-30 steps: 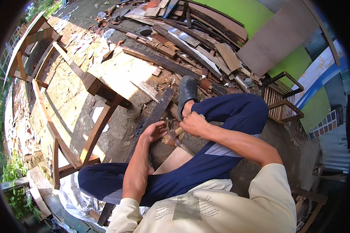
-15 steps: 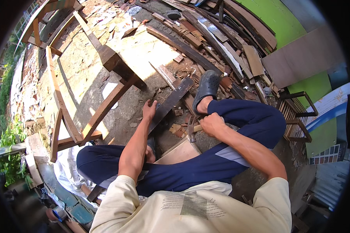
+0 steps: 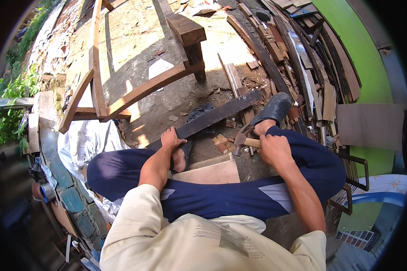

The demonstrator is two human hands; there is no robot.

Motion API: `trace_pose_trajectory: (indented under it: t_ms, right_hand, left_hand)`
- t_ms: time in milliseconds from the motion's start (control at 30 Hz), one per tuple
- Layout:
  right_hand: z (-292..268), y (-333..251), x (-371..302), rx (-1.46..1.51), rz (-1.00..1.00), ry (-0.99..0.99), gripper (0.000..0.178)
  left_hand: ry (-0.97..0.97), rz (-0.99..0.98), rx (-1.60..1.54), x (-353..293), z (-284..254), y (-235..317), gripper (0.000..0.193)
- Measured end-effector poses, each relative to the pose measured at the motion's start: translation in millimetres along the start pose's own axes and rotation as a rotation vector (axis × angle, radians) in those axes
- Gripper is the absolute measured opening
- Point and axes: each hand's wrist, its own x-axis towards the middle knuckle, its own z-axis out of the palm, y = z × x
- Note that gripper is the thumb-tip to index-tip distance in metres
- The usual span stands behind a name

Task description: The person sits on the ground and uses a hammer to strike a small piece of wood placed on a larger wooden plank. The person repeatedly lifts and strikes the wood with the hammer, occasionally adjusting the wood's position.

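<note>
I sit on the ground with my legs bent in dark blue trousers. My left hand (image 3: 171, 138) presses down on the near end of a long dark wooden plank (image 3: 221, 114) that runs away toward the upper right. My right hand (image 3: 274, 149) grips the wooden handle of a claw hammer (image 3: 242, 139), whose metal head hangs just above small wood scraps (image 3: 220, 141) beside the plank. A pale flat board (image 3: 208, 173) lies between my legs. My grey clog (image 3: 273, 108) rests next to the plank's far end.
A wooden frame of beams (image 3: 135, 92) with a dark block on top (image 3: 186, 30) stands to the upper left. Stacked planks and scrap timber (image 3: 303, 58) line a green wall (image 3: 362, 54) on the right. White sheeting (image 3: 83, 140) and a low tiled wall (image 3: 70, 194) are at left.
My left hand slid along the plank and now holds its near end. The hammer in my right hand dropped lower toward the scraps. The view tilted down and closer.
</note>
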Motion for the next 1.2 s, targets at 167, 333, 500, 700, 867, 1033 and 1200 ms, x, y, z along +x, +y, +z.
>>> trace_pose_trajectory:
  t_ms: [167,333,500,700,867,1033,1200]
  right_hand:
    - [-22.4,-6.6,2.8,-0.011,0.044,0.089,0.034]
    - [-58.9,-15.9,-0.2,0.083,0.147,0.211,0.033]
    - [-76.6,-18.6,0.3,0.076,0.223,0.3,0.033]
    - [-91.8,-23.6,13.4,0.028,0.26,0.238,0.036]
    - [-86.4,-29.4,41.9,-0.013,0.187,0.166,0.034]
    - [-88.7,-48.2,50.7,0.024,0.143,0.109,0.035]
    - [-91.1,-63.1,59.4,0.014,0.04,0.043,0.035]
  left_hand:
    - [0.095,0.193,-0.003,3.6,-2.5,-9.5,0.084]
    - [0.31,0.437,-0.046,4.5,-20.5,31.1,0.071]
    - [0.566,0.544,-0.207,2.5,-35.4,109.3,0.074]
    - [0.53,0.553,-0.338,12.5,-19.7,133.7,0.052]
    - [0.709,0.047,-0.509,25.6,-1.0,81.5,0.048]
    - [0.482,-0.701,-0.537,6.4,25.4,19.7,0.091]
    - [0.057,-0.689,-0.638,13.6,32.2,4.4,0.103]
